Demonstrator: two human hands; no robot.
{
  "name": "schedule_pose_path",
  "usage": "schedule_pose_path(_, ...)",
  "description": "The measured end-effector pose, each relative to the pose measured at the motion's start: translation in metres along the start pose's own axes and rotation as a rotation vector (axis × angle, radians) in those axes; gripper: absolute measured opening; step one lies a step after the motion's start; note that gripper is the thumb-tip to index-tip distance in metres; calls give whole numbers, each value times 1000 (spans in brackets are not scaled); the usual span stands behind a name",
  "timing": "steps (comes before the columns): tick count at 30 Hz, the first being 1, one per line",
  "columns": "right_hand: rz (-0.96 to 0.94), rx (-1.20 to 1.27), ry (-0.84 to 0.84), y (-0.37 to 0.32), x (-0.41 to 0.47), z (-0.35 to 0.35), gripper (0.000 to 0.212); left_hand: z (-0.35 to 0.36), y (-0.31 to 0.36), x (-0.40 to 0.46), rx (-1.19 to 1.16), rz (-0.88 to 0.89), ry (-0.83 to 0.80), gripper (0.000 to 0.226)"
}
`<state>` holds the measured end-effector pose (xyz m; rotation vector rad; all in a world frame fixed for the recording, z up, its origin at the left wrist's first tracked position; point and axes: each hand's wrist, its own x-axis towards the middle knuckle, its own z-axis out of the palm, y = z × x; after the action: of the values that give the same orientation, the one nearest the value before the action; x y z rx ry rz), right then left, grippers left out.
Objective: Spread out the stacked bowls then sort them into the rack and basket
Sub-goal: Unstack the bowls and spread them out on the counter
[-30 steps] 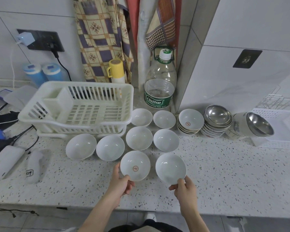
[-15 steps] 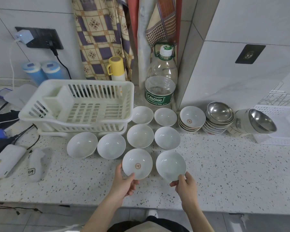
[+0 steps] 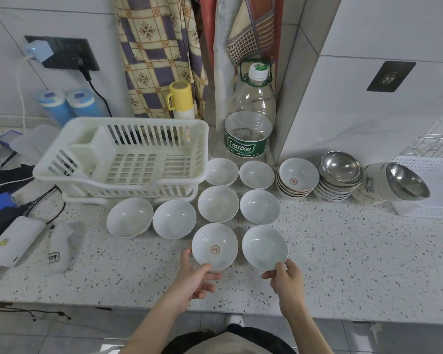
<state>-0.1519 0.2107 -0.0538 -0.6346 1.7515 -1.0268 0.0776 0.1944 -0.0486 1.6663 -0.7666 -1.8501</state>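
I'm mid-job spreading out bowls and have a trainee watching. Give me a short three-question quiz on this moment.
1. True or false: the white dish rack already holds a bowl.
2. Which bowl does the left hand hold? A) the bowl with a red emblem B) a steel bowl C) a plain white bowl
3. Fill in: counting the two in hand, ___ single white bowls are spread on the speckled counter in front of the rack and the water bottle.

Key: 1 false; 2 A; 3 eight. The right hand holds the plain white bowl by its near rim.
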Motion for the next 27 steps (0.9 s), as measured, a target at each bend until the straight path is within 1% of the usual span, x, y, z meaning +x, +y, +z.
schedule_pose_path(8,3,-37,0,-2,-2,5,23,2,-5,-3,54,0,-7,79)
schedule_pose_path(20,80,-18,17,-4,-4,9,32,2,-6,1,115,15,62,71)
schedule_pose_path(23,94,18,39,-4,-7,12,40,2,-6,1,139,24,79,73)
schedule_pose_path(27,123,48,61,-5,-9,14,41,2,-5,0,155,31,79,77)
